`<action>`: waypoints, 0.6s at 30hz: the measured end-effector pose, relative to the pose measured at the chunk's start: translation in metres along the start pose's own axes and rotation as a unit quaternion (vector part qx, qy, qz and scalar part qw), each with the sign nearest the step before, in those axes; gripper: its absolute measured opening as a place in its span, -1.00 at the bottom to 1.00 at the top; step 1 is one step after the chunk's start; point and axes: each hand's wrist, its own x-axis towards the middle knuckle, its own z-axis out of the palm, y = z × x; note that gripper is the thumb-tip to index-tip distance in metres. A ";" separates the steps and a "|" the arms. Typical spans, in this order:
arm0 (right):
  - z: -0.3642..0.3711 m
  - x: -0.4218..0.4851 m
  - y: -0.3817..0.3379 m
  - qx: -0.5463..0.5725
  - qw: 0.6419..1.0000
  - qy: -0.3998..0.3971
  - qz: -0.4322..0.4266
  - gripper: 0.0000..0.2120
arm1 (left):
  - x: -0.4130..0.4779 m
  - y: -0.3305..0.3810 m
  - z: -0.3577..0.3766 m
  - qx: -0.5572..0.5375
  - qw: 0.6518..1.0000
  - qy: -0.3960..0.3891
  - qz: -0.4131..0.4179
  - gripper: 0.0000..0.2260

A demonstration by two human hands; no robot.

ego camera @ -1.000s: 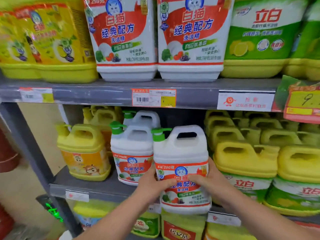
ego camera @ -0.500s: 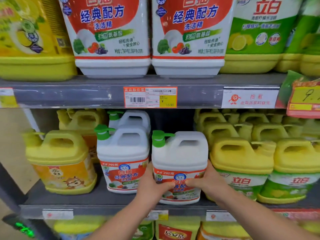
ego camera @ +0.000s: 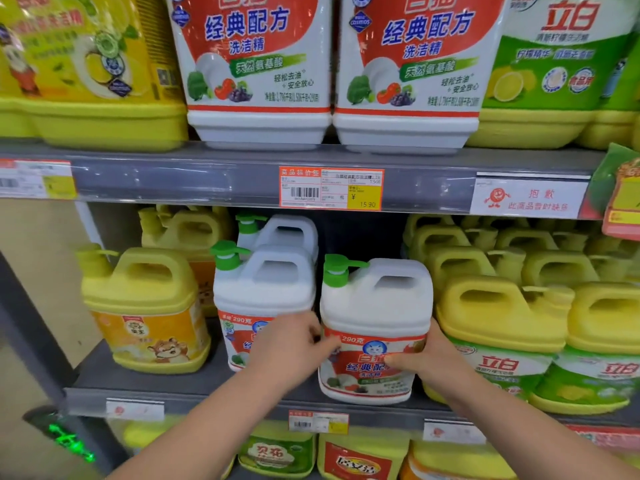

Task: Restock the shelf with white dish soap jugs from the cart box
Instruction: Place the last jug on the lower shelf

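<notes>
A white dish soap jug with a green pump cap and a red label stands upright on the grey middle shelf. My left hand grips its left side and my right hand grips its right side and front. Two more white jugs stand in a row just to its left, one behind the other. Behind the held jug the shelf slot is dark and I cannot see into it. The cart box is out of view.
Yellow jugs with green labels crowd the shelf to the right, touching the held jug's side. A yellow-orange jug stands at the left. Large white jugs fill the upper shelf. A price tag hangs on its edge.
Both hands have pushed the white jug back from the shelf's front edge onto the shelf. My view has moved closer and slightly left.
</notes>
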 end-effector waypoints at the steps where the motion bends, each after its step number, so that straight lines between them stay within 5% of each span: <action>1: 0.001 0.000 0.000 -0.001 1.000 0.000 0.002 -0.22 | 0.000 -0.004 -0.008 -0.022 0.997 0.060 0.038 -0.77; 3: 0.002 -0.001 0.000 -0.001 1.000 0.004 0.004 -0.22 | 0.002 -0.010 -0.026 -0.004 0.968 0.206 0.144 -0.77; 5: 0.005 -0.004 -0.001 0.002 1.000 0.005 -0.001 -0.23 | 0.013 -0.015 -0.043 0.091 0.927 0.291 0.221 -0.56; 7: 0.008 -0.006 -0.003 0.007 1.000 0.012 -0.007 -0.24 | 0.027 -0.019 -0.056 0.195 0.920 0.256 0.221 -0.30; 10: 0.012 -0.008 -0.003 0.017 0.999 0.036 -0.009 -0.26 | 0.041 -0.030 -0.068 0.287 0.944 0.095 0.130 0.02; 18: 0.019 0.000 -0.004 0.018 0.997 0.069 0.011 -0.31 | 0.054 -0.043 -0.066 0.324 0.931 0.093 0.139 0.06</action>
